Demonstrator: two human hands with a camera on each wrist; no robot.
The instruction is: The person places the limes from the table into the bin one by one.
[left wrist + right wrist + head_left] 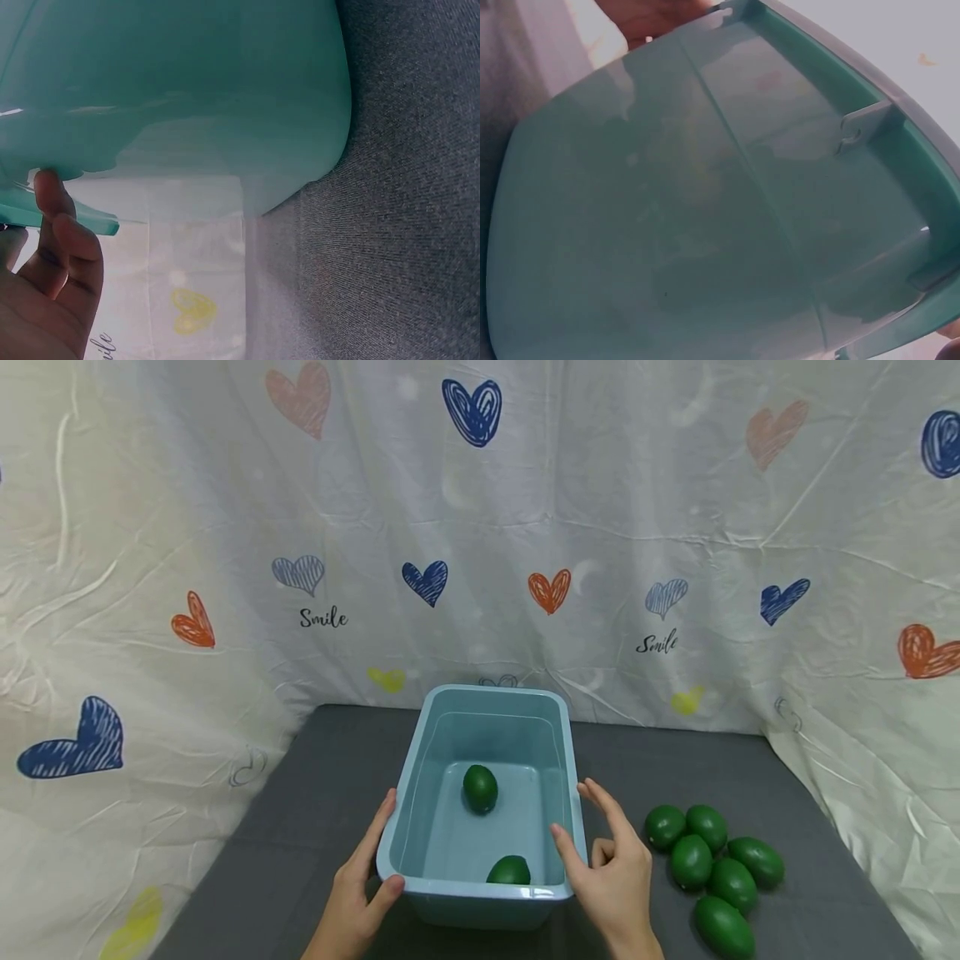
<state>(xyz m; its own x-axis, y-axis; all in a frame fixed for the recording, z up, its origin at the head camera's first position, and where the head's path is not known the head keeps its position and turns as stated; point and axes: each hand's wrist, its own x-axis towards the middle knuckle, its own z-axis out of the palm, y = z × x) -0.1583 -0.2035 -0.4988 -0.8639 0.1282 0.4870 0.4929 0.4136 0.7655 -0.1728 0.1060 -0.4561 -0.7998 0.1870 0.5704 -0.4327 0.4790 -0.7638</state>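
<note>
A light blue-green plastic bin (480,888) stands lengthwise on the grey cloth. My left hand (352,893) holds its near left corner, with the thumb on the rim and the fingers along the outer side. In the left wrist view, fingertips (49,191) touch the wall beneath the rim. Over the right rim, my right hand (617,881) has its thumb above the inside and its index finger outside, spread apart. Inside the bin lie one smooth, dark green, avocado-like fruit (480,788) mid-floor and another green fruit (510,870), partly hidden by the near wall.
Several more green fruits (692,862) lie clustered on the cloth to the right of my right hand. The grey cloth (300,827) covers the table. A white curtain (487,510) printed with hearts hangs behind the bin and down both sides.
</note>
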